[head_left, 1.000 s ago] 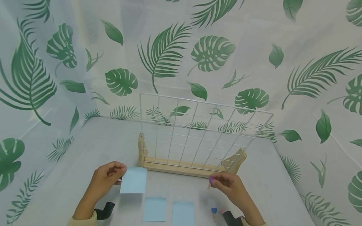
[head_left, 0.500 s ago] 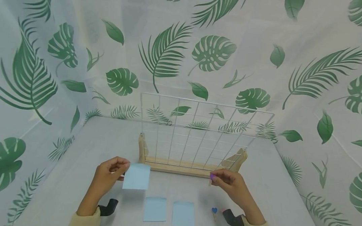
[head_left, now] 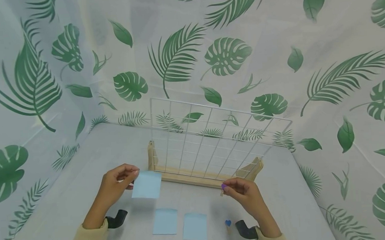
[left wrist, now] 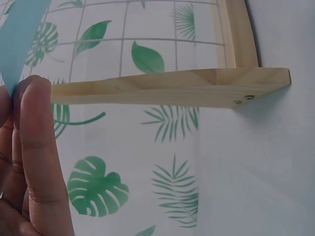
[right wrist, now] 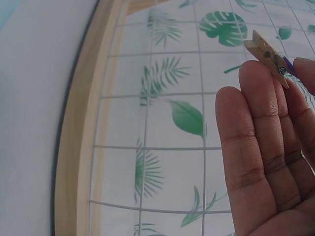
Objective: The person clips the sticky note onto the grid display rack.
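Observation:
My left hand (head_left: 116,186) pinches a light blue sticky note (head_left: 147,184) by its upper left corner, raised over the table in front of the rack's left end. In the left wrist view that sticky note (left wrist: 17,39) shows nearly edge-on above the fingertips (left wrist: 37,93). My right hand (head_left: 242,193) pinches a small wooden clothespin (right wrist: 266,54) with a purple heart on it, close to the front right of the rack. Facing both hands stands a white wire grid rack (head_left: 209,140) on a wooden base (head_left: 188,179).
Two more blue sticky notes, a left one (head_left: 165,221) and a right one (head_left: 195,226), lie on the white table (head_left: 116,144). A clothespin with a blue heart (head_left: 228,223) lies near my right wrist. Leaf-print sheeting (head_left: 182,34) surrounds the table.
My left hand has lifted the sticky note up and slightly right, toward the rack. The right hand with the clothespin has risen slightly.

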The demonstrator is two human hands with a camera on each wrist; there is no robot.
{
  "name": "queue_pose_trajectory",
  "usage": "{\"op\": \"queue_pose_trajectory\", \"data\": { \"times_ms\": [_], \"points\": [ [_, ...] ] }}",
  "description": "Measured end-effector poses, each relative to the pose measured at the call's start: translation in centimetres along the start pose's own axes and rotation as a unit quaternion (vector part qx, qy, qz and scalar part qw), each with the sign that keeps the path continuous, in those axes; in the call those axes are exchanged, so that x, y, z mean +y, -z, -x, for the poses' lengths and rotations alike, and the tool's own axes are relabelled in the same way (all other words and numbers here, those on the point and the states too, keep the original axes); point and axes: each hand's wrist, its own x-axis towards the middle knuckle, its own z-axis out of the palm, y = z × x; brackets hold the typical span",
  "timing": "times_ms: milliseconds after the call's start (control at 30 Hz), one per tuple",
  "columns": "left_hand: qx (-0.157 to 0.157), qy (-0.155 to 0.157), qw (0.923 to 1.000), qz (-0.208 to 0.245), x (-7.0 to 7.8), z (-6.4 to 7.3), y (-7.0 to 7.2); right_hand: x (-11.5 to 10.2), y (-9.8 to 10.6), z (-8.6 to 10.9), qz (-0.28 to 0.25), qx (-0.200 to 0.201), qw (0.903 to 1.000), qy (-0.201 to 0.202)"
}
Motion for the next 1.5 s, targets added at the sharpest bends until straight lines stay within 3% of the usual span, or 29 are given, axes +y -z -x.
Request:
{"op": "queue_pose_trajectory", "data": {
  "times_ms": [633, 833, 1500],
  "points": [
    [0.011, -0.034, 0.9992, 0.015, 1.0, -0.6, -1.0, -1.2, -0.1, -0.7, 0.004, 0.004, 0.9999, -0.010],
    [0.012, -0.032, 0.9993, 0.016, 1.3, -0.8, -1.3, -1.7, -0.1, -1.0, 0.002, 0.012, 0.9997, -0.020],
    [0.004, -0.032, 0.9990, 0.031, 2.3, -0.9, -1.8, -2.3, -0.5, -2.5, -0.016, 0.008, 0.9998, 0.003]
  ]
}}
